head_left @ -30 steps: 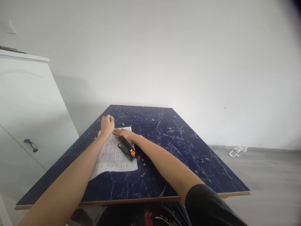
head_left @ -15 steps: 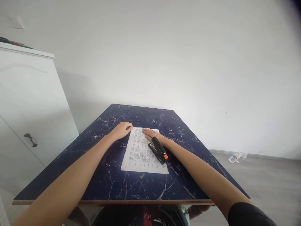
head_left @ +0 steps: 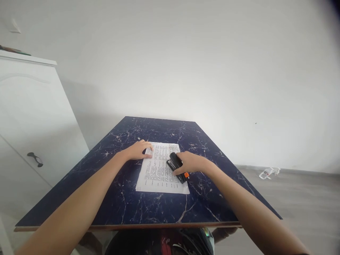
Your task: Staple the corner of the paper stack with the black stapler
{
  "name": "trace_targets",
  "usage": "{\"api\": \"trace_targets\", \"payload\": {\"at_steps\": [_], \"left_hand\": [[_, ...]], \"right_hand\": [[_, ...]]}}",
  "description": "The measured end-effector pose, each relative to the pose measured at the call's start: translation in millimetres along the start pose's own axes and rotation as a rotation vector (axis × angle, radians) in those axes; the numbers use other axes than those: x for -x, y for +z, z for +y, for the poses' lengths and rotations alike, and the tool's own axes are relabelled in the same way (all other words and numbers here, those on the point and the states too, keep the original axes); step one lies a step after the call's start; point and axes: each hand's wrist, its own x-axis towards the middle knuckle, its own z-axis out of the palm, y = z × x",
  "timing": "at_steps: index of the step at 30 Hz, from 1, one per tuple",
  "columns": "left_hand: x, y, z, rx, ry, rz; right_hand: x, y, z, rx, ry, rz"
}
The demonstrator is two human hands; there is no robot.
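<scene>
Head cam, lower ctr: black orange-ended stapler gripped by R hand; white printed paper touched by splayed L hand.

White paper, printed with dense rows of small dark text (too small to read), lies flat on a dark blue, white-veined worktop. Its long sides run away from the viewer, and its near edge looks fairly straight. A black stapler rests at a slant on the paper's right side, partly hidden from view. Its narrow front points to the far left; its rear, marked by a bright orange piece, sits toward the near right, by the paper's right edge.
</scene>
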Motion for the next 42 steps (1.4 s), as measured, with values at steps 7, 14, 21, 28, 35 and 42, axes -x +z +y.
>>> {"api": "trace_targets", "payload": {"at_steps": [7, 14, 21, 28, 35, 42], "left_hand": [[2.0, -1.5, 4.5, 0.023, -0.074, 0.036], [1.6, -4.7, 12.1, 0.022, -0.067, 0.032], [1.2, 2.2, 9.3, 0.212, -0.08, 0.059], [0.0, 8.9, 1.5, 0.279, -0.095, 0.022], [-1.5, 7.6, 1.2, 0.241, -0.112, -0.004], [-7.7, 0.6, 10.7, 0.393, -0.142, 0.286]], "right_hand": [[-35.2, 9.2, -2.3, -0.045, -0.142, 0.349], [-75.3, 15.9, 2.4, -0.16, -0.234, 0.346], [-76.1, 19.1, 44.3, -0.826, -0.195, 0.171], [-80.8, 26.6, 72.1, -1.089, -0.192, 0.027], [-75.4, 27.9, 63.6, -0.914, -0.25, 0.146], [-74.3, 36.8, 31.7, -0.321, -0.333, 0.409]]}}
